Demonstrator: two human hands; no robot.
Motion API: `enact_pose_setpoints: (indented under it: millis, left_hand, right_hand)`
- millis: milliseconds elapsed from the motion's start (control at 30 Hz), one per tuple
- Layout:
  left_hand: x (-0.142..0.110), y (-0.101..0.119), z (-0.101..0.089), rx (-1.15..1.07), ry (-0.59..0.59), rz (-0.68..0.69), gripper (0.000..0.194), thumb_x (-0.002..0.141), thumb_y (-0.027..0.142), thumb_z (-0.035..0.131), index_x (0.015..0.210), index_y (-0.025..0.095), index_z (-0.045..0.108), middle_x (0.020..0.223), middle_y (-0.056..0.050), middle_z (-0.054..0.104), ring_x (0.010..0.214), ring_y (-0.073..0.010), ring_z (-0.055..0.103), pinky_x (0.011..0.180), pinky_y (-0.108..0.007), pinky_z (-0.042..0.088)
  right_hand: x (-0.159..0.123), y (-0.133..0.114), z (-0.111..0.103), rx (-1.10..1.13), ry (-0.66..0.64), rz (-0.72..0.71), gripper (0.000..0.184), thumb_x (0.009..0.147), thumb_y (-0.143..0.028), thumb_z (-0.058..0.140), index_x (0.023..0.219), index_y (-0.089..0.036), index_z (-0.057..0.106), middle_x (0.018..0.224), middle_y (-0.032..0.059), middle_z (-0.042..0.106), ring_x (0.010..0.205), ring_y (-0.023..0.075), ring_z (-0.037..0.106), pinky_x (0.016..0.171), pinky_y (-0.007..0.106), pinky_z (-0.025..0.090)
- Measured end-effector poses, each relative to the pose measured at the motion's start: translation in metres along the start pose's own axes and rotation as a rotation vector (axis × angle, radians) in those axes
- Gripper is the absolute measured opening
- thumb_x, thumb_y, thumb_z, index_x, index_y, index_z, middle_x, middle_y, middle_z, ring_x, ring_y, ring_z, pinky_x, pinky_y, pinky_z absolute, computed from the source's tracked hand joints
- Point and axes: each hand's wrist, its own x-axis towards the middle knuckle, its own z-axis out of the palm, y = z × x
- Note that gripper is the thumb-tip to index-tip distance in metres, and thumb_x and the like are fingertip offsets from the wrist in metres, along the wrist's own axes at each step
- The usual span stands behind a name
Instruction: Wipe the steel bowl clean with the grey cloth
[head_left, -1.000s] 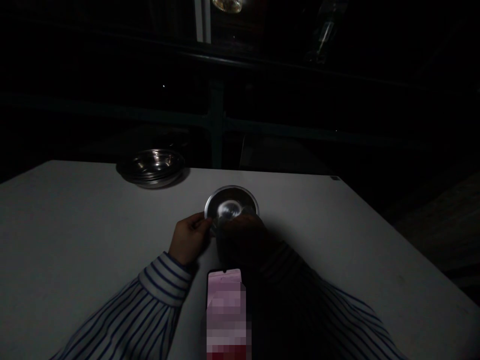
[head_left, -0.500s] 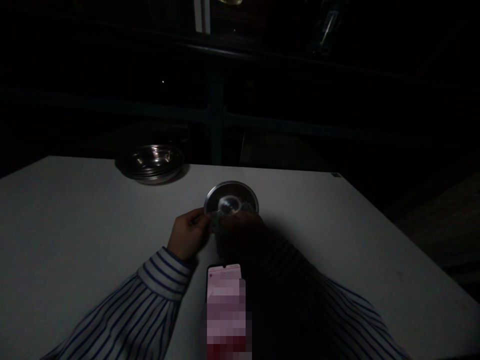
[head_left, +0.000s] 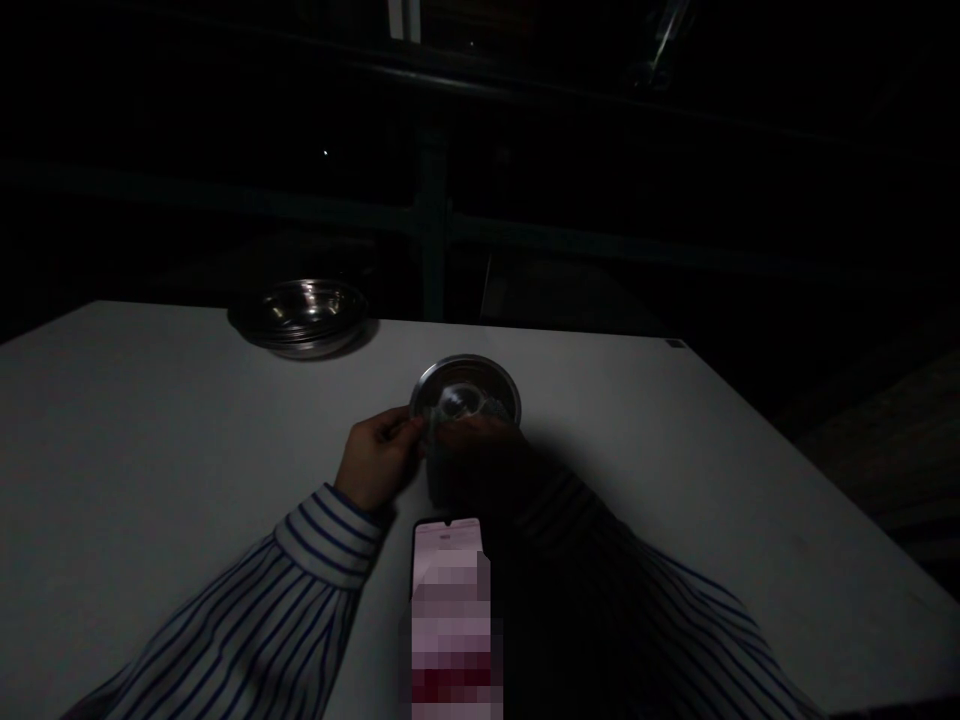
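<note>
A round metal bowl [head_left: 465, 362] sits on the white table in front of me, its inside partly lit. Thin translucent material, like plastic film [head_left: 431, 425], stretches over its near side between my hands. My left hand [head_left: 375, 458] pinches it at the bowl's near-left rim, thumb and fingers together. Deep in shadow, my right hand [head_left: 499, 455] is closed at the near-right rim, its fingers curled on the same material. Below the hands a dark greenish piece hangs down, too dim to name. A phone [head_left: 448, 535] with a lit pink screen lies nearest me.
Stacked metal bowls [head_left: 304, 325] stand near the far-left edge of the white table [head_left: 187, 420]. A small dark patch [head_left: 675, 343] marks the table's far-right corner. Beyond the far edge, dark frame bars [head_left: 433, 230] show faintly.
The whole view has shifted slightly, with the table and bowls a little higher in the picture. Both hands keep nearly the same place at the bowl. The phone's screen content differs.
</note>
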Motion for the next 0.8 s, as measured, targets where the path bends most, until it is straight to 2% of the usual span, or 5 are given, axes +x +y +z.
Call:
enact_pose_setpoints:
  millis: [267, 433, 567, 667, 800]
  left_hand:
    - [0.001, 0.004, 0.0, -0.004, 0.02, -0.015, 0.019, 0.063, 0.024, 0.061, 0.076, 0.013, 0.071, 0.057, -0.002, 0.066, 0.054, -0.015, 0.059, 0.053, -0.025, 0.047]
    - [0.0, 0.003, 0.0, -0.039, 0.003, -0.021, 0.024, 0.063, 0.027, 0.063, 0.08, 0.012, 0.071, 0.057, -0.003, 0.066, 0.055, -0.0149, 0.059, 0.05, -0.023, 0.046]
    - [0.002, -0.002, -0.001, -0.06, -0.002, -0.037, 0.033, 0.063, 0.032, 0.064, 0.088, 0.011, 0.07, 0.053, -0.002, 0.064, 0.047, -0.0127, 0.054, 0.044, -0.022, 0.043]
    - [0.004, -0.004, -0.002, -0.091, 0.004, -0.035, 0.032, 0.062, 0.031, 0.065, 0.088, 0.011, 0.07, 0.051, -0.001, 0.063, 0.047, -0.0135, 0.056, 0.046, -0.024, 0.045]
    - [0.005, -0.003, -0.002, -0.125, -0.009, -0.028, 0.03, 0.06, 0.03, 0.067, 0.085, 0.012, 0.071, 0.064, -0.004, 0.069, 0.057, -0.0161, 0.061, 0.054, -0.025, 0.048]
  right_hand:
    - [-0.011, 0.009, -0.006, -0.101, -0.018, -0.018, 0.022, 0.081, -0.034, 0.047, 0.088, -0.016, 0.06, 0.081, 0.0058, 0.064, 0.077, 0.0189, 0.054, 0.071, 0.034, 0.034]
    - [-0.005, 0.007, -0.002, -0.017, -0.048, 0.012, 0.023, 0.081, -0.031, 0.045, 0.095, -0.018, 0.058, 0.085, 0.0053, 0.062, 0.076, 0.0188, 0.055, 0.066, 0.032, 0.036]
    - [-0.002, 0.002, -0.001, 0.019, -0.034, 0.0, 0.029, 0.082, -0.029, 0.043, 0.105, -0.015, 0.053, 0.091, 0.0086, 0.061, 0.082, 0.0189, 0.054, 0.071, 0.033, 0.038]
    - [-0.005, 0.003, -0.002, -0.035, -0.044, 0.021, 0.025, 0.081, -0.029, 0.045, 0.099, -0.015, 0.057, 0.088, 0.009, 0.062, 0.08, 0.0192, 0.054, 0.072, 0.034, 0.037]
    - [-0.011, 0.009, -0.005, -0.098, -0.034, -0.018, 0.024, 0.081, -0.034, 0.048, 0.09, -0.016, 0.061, 0.085, 0.0079, 0.063, 0.08, 0.02, 0.054, 0.073, 0.036, 0.035]
